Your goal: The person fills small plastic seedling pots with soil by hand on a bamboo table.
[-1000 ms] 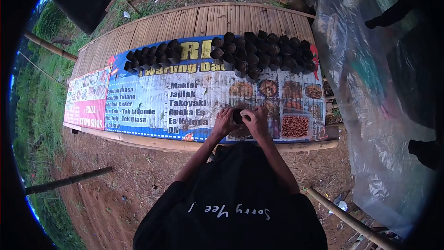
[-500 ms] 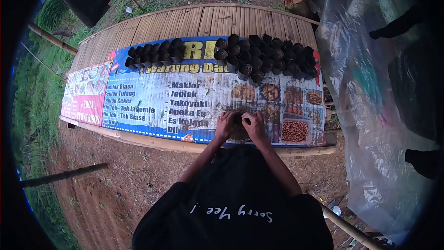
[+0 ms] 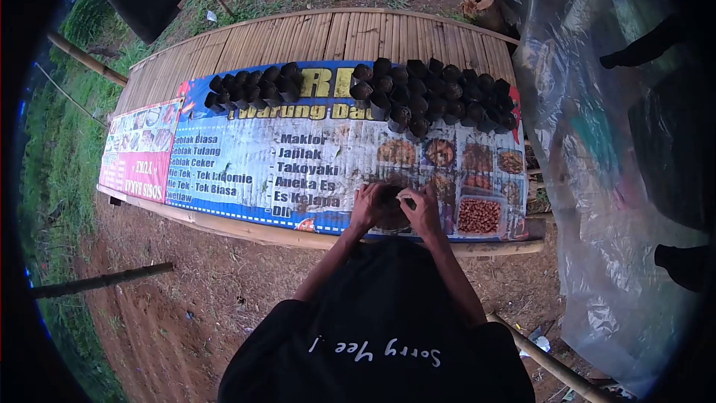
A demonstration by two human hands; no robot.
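Near the front edge of the banner-covered bamboo table, my left hand (image 3: 365,207) has its fingers closed round the left side of a small black bag (image 3: 388,195). My right hand (image 3: 422,209) is at the bag's right side, its fingers curled and pinched together; what they grip is too small to make out. Dark soil stains the banner (image 3: 306,130) around both hands. Farther back stand many filled black bags, one cluster (image 3: 429,93) at the right and a smaller one (image 3: 252,87) at the left.
Clear plastic sheeting (image 3: 589,179) hangs along the right side. A cut log (image 3: 479,1) lies beyond the table's back right corner. Bamboo poles (image 3: 88,58) stick out at the left, and another pole (image 3: 548,358) is at the lower right.
My right hand has shifted slightly right, and its fingers have changed position above the bag. My left hand stays at the bag. The whole view has moved a little.
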